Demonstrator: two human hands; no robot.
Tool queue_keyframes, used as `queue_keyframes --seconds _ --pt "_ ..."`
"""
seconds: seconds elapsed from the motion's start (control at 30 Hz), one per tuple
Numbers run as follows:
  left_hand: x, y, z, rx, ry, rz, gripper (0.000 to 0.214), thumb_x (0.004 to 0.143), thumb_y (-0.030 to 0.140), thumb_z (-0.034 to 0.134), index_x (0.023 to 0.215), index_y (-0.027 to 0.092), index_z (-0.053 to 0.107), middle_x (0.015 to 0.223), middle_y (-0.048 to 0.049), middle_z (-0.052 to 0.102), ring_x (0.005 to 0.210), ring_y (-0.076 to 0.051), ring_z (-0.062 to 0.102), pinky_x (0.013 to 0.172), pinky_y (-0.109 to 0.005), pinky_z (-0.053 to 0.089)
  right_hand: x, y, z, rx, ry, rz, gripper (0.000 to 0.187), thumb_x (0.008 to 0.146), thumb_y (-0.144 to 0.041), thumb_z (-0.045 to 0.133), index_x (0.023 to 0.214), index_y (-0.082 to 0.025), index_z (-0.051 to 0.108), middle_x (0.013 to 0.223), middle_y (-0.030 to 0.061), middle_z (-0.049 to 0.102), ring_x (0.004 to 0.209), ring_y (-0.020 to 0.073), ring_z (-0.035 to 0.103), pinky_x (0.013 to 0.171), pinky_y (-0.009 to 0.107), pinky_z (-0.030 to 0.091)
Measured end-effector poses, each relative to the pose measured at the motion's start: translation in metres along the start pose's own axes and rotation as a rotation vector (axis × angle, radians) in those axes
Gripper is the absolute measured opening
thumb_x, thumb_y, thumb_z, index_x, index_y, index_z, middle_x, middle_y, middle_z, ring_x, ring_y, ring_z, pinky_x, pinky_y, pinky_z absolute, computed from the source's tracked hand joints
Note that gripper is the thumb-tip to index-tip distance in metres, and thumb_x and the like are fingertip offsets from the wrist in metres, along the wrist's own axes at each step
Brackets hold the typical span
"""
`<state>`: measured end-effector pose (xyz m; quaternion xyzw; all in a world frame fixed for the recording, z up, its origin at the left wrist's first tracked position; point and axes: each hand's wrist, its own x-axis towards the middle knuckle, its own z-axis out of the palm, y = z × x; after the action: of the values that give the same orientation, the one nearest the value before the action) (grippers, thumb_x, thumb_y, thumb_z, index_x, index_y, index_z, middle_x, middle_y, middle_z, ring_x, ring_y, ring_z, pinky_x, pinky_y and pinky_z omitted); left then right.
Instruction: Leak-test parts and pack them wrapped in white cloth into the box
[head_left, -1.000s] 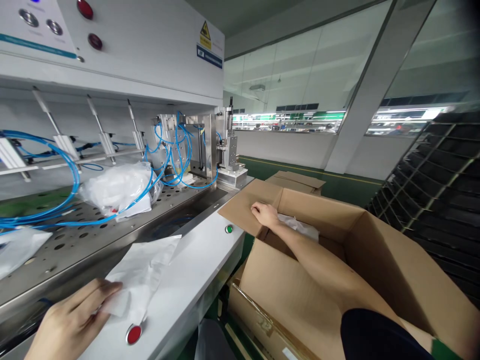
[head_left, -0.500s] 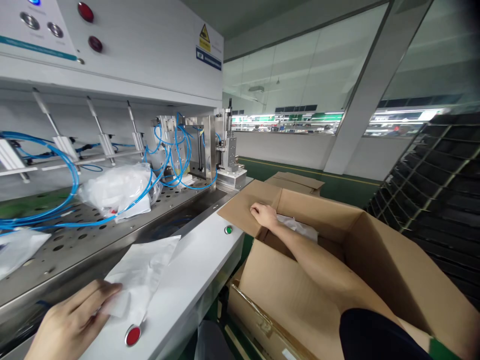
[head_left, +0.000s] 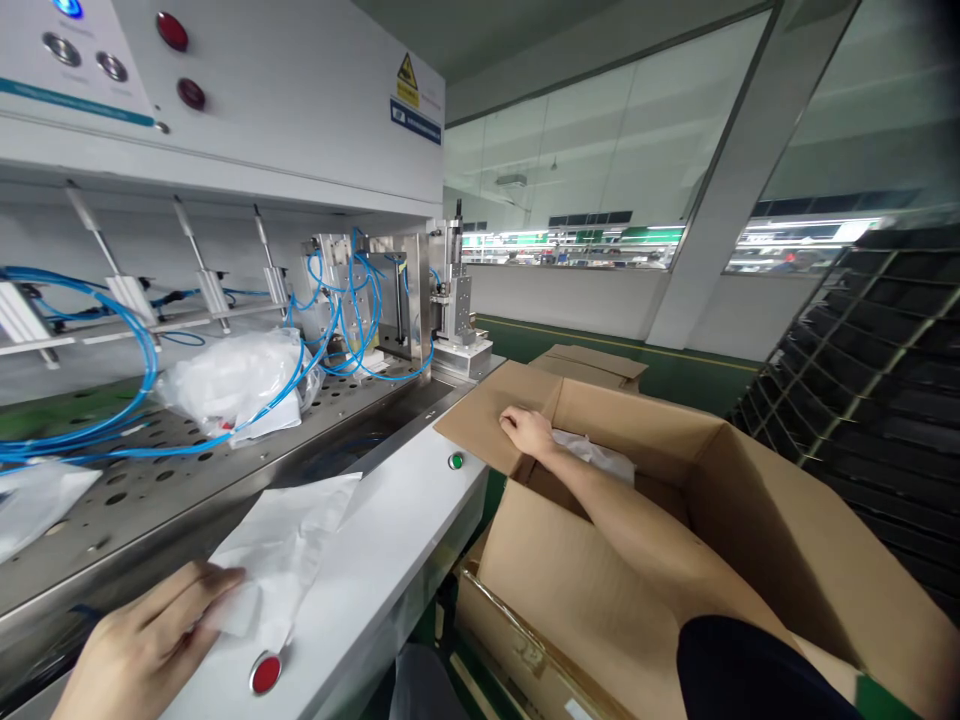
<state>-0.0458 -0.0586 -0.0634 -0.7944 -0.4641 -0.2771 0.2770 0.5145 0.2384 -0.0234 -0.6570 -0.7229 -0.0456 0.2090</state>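
At the lower left, my left hand (head_left: 154,632) pinches the near end of a flat, crumpled white bag (head_left: 281,540). The bag lies on the machine's white front ledge, close to a red button (head_left: 265,673). My right hand (head_left: 527,430) rests with curled fingers on a flap of the open cardboard box (head_left: 630,590). Its palm side is hidden, so I cannot tell whether anything is inside the fingers. Part of a white plastic bag (head_left: 596,455) shows inside the box, behind my right forearm.
On the perforated metal bed (head_left: 240,465) sits a clear plastic bag (head_left: 236,375) with white contents. Blue air hoses (head_left: 150,370) loop above it. A green button (head_left: 456,460) is on the ledge. Another carton (head_left: 589,365) stands behind the box. Netted black stacks (head_left: 870,360) rise at right.
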Motion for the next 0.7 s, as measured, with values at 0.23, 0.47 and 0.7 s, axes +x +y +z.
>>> queue_keyframes --seconds 0.23,0.47,0.7 --pt "0.0053 0.0011 -0.0016 0.048 0.03 0.039 0.032 0.109 0.046 0.045 0.121 0.028 0.069 0.111 -0.0047 0.077 0.098 -0.022 0.077 0.078 -0.028 0.061 0.0006 0.0024 0.0021 0.0 0.005 -0.009 0.029 0.1 -0.039 0.049 0.109 -0.033 0.076 0.124 -0.0015 0.078 0.106 0.0224 0.071 0.079 0.031 0.05" --pt "0.007 0.0007 -0.0024 0.005 0.04 0.032 0.034 0.109 0.047 0.047 0.119 0.027 0.072 0.111 -0.0037 0.078 0.097 -0.02 0.077 0.078 -0.025 0.06 0.0014 0.0039 0.0038 0.002 0.003 -0.012 0.029 0.1 -0.04 0.048 0.109 -0.033 0.075 0.124 -0.0021 0.078 0.107 0.0221 0.071 0.079 0.03 0.049" --pt "0.0105 0.0033 -0.0046 -0.01 0.059 0.009 0.033 0.107 0.047 0.05 0.114 0.027 0.076 0.108 -0.0035 0.079 0.093 -0.019 0.078 0.079 -0.022 0.061 0.0016 0.0035 0.0032 -0.004 -0.003 -0.009 0.03 0.101 -0.041 0.048 0.111 -0.033 0.075 0.125 -0.0016 0.078 0.108 0.022 0.071 0.08 0.03 0.049"
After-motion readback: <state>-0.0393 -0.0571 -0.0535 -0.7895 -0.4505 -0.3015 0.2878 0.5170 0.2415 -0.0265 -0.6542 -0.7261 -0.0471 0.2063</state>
